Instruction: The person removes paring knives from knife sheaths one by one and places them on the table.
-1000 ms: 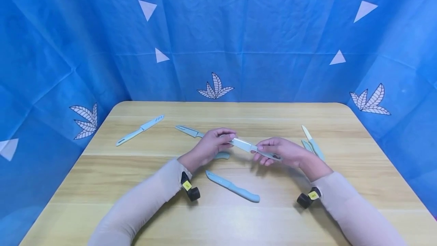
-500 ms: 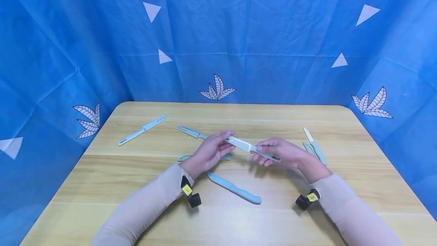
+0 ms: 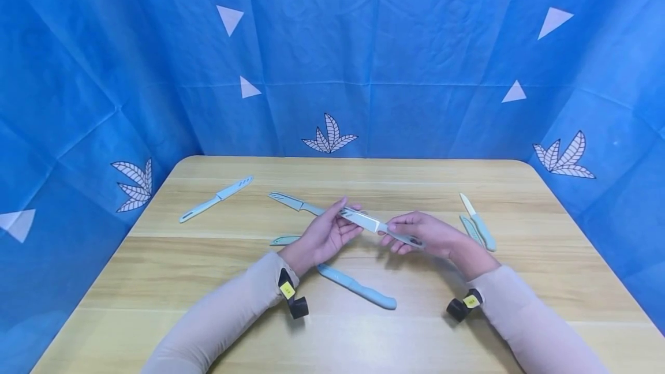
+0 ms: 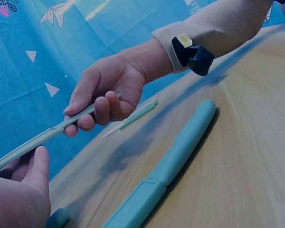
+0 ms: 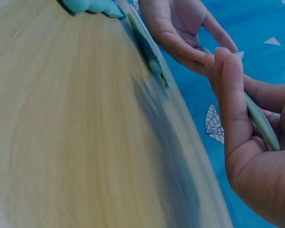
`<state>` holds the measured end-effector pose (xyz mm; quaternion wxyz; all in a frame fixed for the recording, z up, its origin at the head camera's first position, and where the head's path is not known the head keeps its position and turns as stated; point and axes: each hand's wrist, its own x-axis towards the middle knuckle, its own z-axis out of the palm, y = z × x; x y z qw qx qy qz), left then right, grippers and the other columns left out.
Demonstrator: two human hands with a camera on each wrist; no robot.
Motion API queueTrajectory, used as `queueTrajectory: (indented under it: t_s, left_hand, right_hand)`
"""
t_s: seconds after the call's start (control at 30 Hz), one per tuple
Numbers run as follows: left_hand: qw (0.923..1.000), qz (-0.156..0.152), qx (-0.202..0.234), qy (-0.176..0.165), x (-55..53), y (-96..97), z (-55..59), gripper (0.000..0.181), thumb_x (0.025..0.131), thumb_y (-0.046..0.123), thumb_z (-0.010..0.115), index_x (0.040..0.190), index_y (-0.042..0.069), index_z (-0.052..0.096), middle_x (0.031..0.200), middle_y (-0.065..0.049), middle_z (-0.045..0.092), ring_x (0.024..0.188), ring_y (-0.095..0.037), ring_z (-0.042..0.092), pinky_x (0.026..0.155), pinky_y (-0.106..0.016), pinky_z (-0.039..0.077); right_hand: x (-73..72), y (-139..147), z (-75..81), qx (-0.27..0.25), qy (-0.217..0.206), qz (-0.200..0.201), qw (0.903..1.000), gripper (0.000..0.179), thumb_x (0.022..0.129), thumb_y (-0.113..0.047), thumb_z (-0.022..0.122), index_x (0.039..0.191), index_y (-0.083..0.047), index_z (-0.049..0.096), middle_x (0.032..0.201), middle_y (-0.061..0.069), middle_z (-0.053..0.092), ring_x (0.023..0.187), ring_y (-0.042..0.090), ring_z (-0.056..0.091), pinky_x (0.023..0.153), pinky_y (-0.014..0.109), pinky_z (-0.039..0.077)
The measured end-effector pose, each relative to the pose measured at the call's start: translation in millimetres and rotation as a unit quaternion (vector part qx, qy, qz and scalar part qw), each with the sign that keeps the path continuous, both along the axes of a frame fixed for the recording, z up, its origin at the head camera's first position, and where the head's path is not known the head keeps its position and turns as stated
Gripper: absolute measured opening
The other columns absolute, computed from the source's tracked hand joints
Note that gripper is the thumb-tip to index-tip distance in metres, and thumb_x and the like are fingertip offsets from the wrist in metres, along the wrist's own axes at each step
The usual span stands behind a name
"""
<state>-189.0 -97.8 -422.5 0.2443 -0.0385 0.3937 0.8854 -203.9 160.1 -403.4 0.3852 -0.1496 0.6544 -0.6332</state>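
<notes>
A light-blue fruit knife [image 3: 362, 221] with its blade in a slotted sheath is held up over the middle of the table. My right hand [image 3: 426, 234] pinches its handle between thumb and curled fingers, as the right wrist view also shows. Palm up, my left hand [image 3: 323, 236] has its fingers loosely extended at the sheath's tip end, touching it. Below the hands lies another sheathed knife [image 3: 357, 287] with a curved handle. Behind the left hand, a further sheathed knife [image 3: 287, 200] is partly hidden. A green sheathed knife [image 3: 284, 240] shows only its tip beside that wrist.
At the far left lies a sheathed knife [image 3: 216, 199]. On the right, a knife with a bare pale blade [image 3: 467, 204] lies alongside a separate green sheath [image 3: 470, 228]. The wooden table [image 3: 208, 305] backs onto a blue curtain [image 3: 415, 62].
My left hand has loosened from pinching the sheath's tip and turned palm up, its fingers spreading beneath it. My right hand keeps its grip on the knife's handle, almost in place.
</notes>
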Motion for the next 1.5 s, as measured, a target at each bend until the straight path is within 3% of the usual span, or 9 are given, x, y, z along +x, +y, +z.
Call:
queueTrajectory:
  t_s: [0.2,0.53,0.77,1.07,1.5]
  left_hand:
    - [0.9998,-0.01,0.015,-0.008,2.0,-0.9,-1.0,0.044,0.099,0.035,0.058,0.124,-0.001,0.058,0.119,-0.019,0.065,0.113,-0.03,0.062,0.101,-0.038,0.049]
    - [0.9995,-0.012,0.019,-0.021,5.4,-4.9,-4.4,0.039,0.103,0.029,0.05,0.125,-0.003,0.057,0.128,-0.024,0.059,0.119,-0.033,0.058,0.101,-0.038,0.05]
    - [0.9991,-0.022,0.013,-0.032,8.3,-6.0,-5.7,0.042,0.104,0.032,0.048,0.127,-0.002,0.056,0.128,-0.023,0.06,0.12,-0.033,0.057,0.101,-0.037,0.049]
    - [0.999,-0.035,0.004,-0.027,12.6,-8.9,-5.7,0.047,0.105,0.033,0.043,0.133,-0.005,0.049,0.137,-0.026,0.05,0.122,-0.033,0.056,0.102,-0.038,0.049]
    - [0.9988,-0.042,0.013,-0.022,15.6,-13.2,-8.9,0.052,0.106,0.035,0.039,0.137,-0.006,0.045,0.133,-0.024,0.055,0.125,-0.033,0.054,0.104,-0.038,0.048]
  right_hand:
    - [0.5,-4,-0.4,0.001,-0.007,-0.004,1.0,0.037,0.102,-0.019,0.053,0.123,0.012,0.056,0.111,0.028,0.064,0.082,0.02,0.067,0.076,0.03,0.06]
    - [-1.0,-10,-4.4,0.009,-0.013,0.033,0.9993,0.034,0.102,-0.02,0.053,0.118,0.008,0.061,0.106,0.023,0.068,0.085,0.023,0.068,0.08,0.036,0.06]
    - [-4.7,-11,-8.0,0.003,-0.02,0.071,0.9973,0.038,0.103,-0.017,0.05,0.121,0.015,0.056,0.106,0.026,0.068,0.085,0.023,0.069,0.079,0.036,0.06]
    - [-6.5,-12,-10.1,0.004,-0.039,0.085,0.9956,0.037,0.101,-0.018,0.053,0.117,0.014,0.06,0.104,0.023,0.069,0.084,0.023,0.069,0.075,0.034,0.06]
    - [-9.9,-14,-14.9,-0.02,-0.034,0.116,0.9925,0.035,0.101,-0.011,0.05,0.119,0.019,0.055,0.101,0.02,0.071,0.084,0.022,0.069,0.071,0.031,0.06]
